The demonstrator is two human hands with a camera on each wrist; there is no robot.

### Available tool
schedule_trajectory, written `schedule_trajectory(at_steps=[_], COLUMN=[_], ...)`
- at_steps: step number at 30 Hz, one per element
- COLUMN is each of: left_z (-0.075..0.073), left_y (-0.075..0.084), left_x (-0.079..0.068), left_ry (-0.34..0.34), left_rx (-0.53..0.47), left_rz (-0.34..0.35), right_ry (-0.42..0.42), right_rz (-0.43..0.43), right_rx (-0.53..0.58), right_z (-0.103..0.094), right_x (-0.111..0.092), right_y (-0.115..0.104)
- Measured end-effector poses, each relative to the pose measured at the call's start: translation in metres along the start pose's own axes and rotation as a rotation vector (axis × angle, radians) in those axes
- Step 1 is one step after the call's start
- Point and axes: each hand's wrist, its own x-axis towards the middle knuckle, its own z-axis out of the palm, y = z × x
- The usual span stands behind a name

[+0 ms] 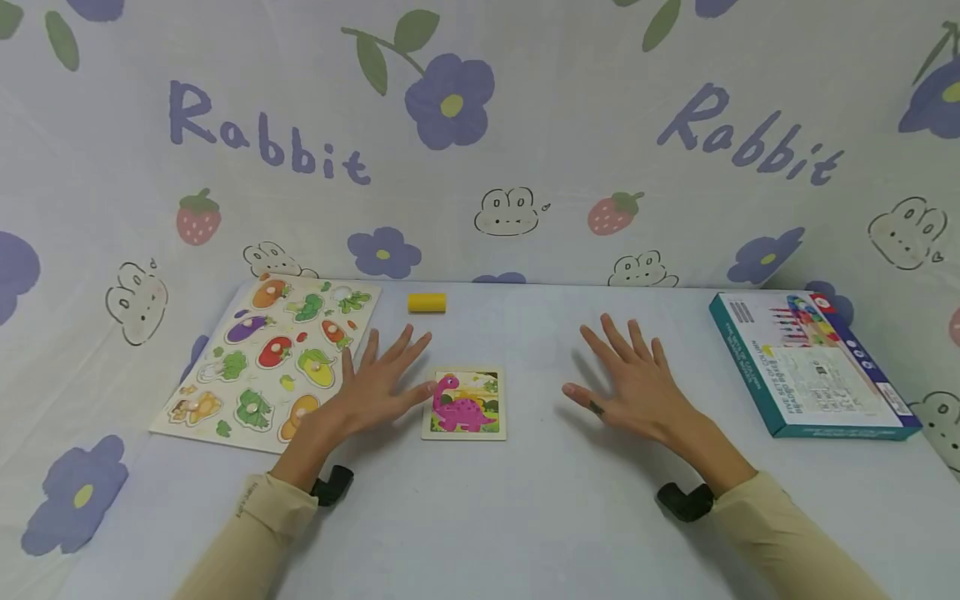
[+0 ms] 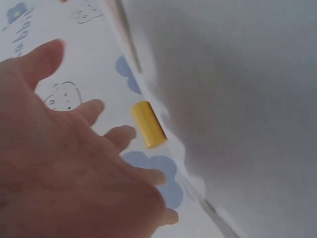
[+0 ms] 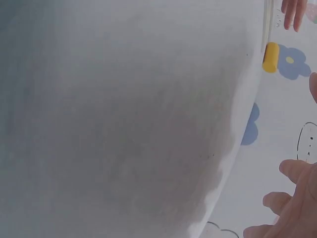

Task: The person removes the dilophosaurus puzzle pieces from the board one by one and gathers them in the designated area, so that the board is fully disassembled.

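Dinosaur puzzle (image 1: 467,408) lies flat between hands, probably for easy reach by either. Left hand (image 1: 373,390), right hand (image 1: 637,387): fingers spread wide, nothing held; left thumb contact unclear. Vegetable board (image 1: 259,377) left, box (image 1: 817,367) right, presumably set aside.

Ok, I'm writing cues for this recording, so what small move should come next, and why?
Probably bring the left hand down to the dinosaur picture square. In the head view that hand's thumb appears right at the square's left edge, the hand holds nothing, and the right hand, also holding nothing, is farther from the square.
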Motion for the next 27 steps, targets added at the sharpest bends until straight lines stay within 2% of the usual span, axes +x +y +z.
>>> schedule_trajectory(at_steps=[7,13,23,27], left_z=[0.004,0.003,0.002,0.003], left_y=[0.001,0.003,-0.005,-0.009], left_x=[0.000,-0.002,-0.006,-0.007], left_ry=[-0.037,-0.092,-0.141,-0.136], left_rx=[-0.032,-0.057,-0.082,-0.083], left_rz=[0.043,0.049,0.106,0.131], right_ry=[0.001,0.007,-0.019,-0.023], right_rz=[-0.016,-0.044,-0.051,-0.061], right_rx=[0.012,0.041,0.071,0.088], right_z=[0.001,0.002,0.006,0.009], right_x=[0.001,0.003,0.008,0.010], right_y=[-0.007,-0.013,-0.024,-0.027])
